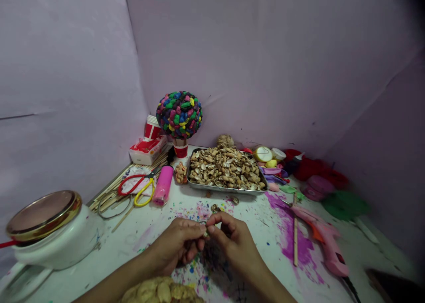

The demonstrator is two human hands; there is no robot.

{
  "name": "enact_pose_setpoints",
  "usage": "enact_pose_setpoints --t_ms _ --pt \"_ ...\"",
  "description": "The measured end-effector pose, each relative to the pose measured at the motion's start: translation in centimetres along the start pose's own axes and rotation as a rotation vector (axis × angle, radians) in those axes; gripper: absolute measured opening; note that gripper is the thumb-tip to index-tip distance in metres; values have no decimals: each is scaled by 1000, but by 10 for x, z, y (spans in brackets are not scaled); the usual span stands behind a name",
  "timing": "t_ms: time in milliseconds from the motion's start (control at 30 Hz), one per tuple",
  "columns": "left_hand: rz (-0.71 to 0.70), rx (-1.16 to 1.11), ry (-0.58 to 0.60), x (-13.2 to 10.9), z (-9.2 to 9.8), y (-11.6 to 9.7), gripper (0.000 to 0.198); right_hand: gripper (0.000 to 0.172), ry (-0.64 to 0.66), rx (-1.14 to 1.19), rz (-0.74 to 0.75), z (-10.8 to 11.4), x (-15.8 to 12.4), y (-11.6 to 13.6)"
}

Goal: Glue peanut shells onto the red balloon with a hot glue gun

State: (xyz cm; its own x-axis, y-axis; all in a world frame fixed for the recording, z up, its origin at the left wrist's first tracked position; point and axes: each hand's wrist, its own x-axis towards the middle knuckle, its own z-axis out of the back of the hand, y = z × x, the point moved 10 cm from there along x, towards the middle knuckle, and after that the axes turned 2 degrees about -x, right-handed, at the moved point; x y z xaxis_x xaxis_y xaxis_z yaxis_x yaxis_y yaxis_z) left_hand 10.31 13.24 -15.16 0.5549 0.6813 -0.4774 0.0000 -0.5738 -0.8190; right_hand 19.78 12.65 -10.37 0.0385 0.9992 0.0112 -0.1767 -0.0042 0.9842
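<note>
Both hands were held together low over the surface [116,243], fingertips nearly meeting in the middle. A tiny pale piece [206,234] — way too small to be made out properly — was pinched there between the left hand [179,241] and the right hand [232,236]. How much of the grip was shared by each couldn't be told. Just beyond the fingertips a couple of loose shells [215,208] were scattered, and behind those a metal tray [227,189] was heaped high with more of the same. A lumpy tan ball [159,290] was cut off by the bottom edge of the view.

Over on the left, red-and-yellow-handled scissors [151,175] were laid beside a pink tube [163,186], and a white pot [66,247] was topped with a gold-rimmed lid [43,212]. At the back, a ball covered in colourful lumps [179,115] was propped up above a red cup [181,151]. On the right, a pink glue gun [323,225] was set by a wooden stick [295,241], with purple paint [305,250] smeared around them.
</note>
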Motion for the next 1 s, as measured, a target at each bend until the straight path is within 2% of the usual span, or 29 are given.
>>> enact_pose_setpoints --t_ms 233,400,733,1000 --pt "13 -67 -46 0 4 -2 24 7 -26 -59 198 9 1 21" --pt "-31 16 -44 0 5 -5 33 15 -13 -274 397 5 -7 41" --pt "-26 9 -58 -2 5 -7 31 19 -112 -659 785 -3 -32 62" --pt "8 22 -66 -1 7 -1 34 12 -159 -775 911 -5 -42 62"
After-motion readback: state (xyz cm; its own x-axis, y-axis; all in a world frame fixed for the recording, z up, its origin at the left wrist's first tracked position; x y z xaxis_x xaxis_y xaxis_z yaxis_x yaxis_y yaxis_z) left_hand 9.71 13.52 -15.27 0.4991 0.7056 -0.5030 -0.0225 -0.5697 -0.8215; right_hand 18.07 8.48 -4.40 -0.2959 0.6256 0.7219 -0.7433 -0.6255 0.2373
